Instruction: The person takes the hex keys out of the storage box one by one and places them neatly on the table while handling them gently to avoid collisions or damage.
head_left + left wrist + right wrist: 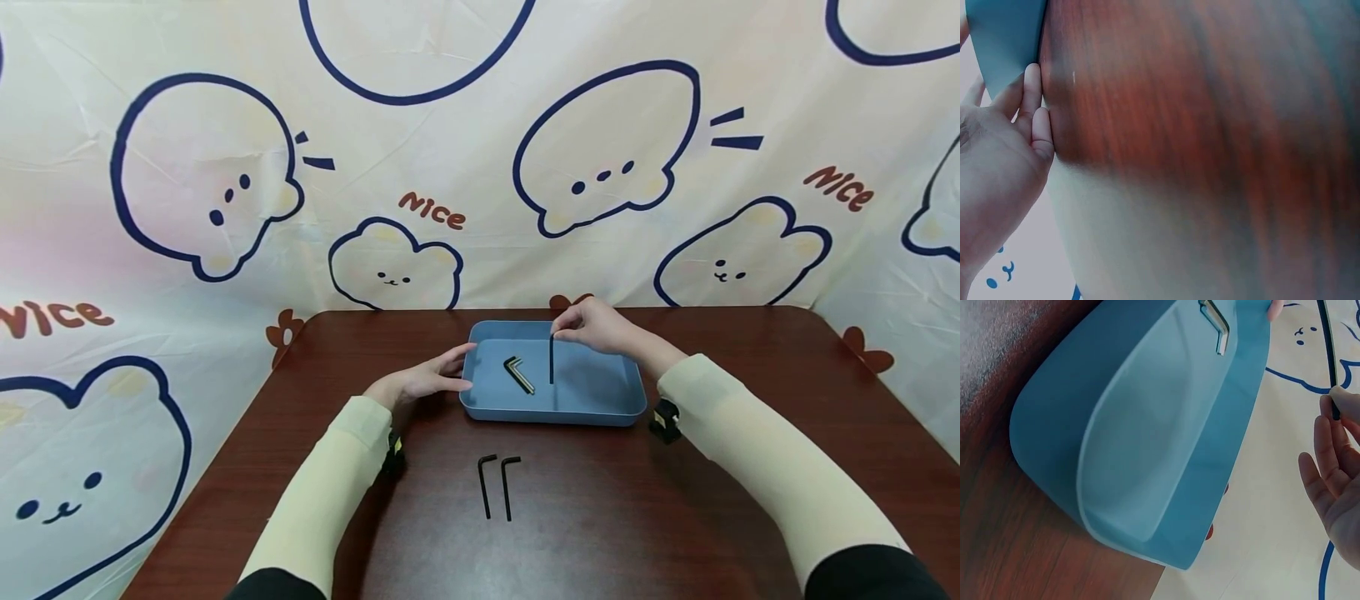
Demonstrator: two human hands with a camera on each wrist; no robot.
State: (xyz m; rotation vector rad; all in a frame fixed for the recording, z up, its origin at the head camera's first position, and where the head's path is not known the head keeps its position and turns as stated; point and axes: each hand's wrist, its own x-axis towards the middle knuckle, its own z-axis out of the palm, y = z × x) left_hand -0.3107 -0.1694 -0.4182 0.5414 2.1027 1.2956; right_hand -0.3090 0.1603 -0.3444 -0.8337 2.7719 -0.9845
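A black hex key (pixel 551 363) hangs upright over the blue tray (pixel 596 387), its upper end pinched between the thumb and fingertips of my right hand (pixel 597 326). The right wrist view shows that same grip on the key (pixel 1330 353). My left hand (pixel 422 380) touches the tray's left side with its fingers spread and fairly straight. Inside the tray, left of the held key, a small group of hex keys (pixel 519 375), dark and silvery, lies close together at a slant.
Two black hex keys (pixel 506 492) lie side by side on the brown table (pixel 637 517), nearer me than the tray. Behind the table's far edge hangs a pale cloth (pixel 480 167) with cartoon drawings.
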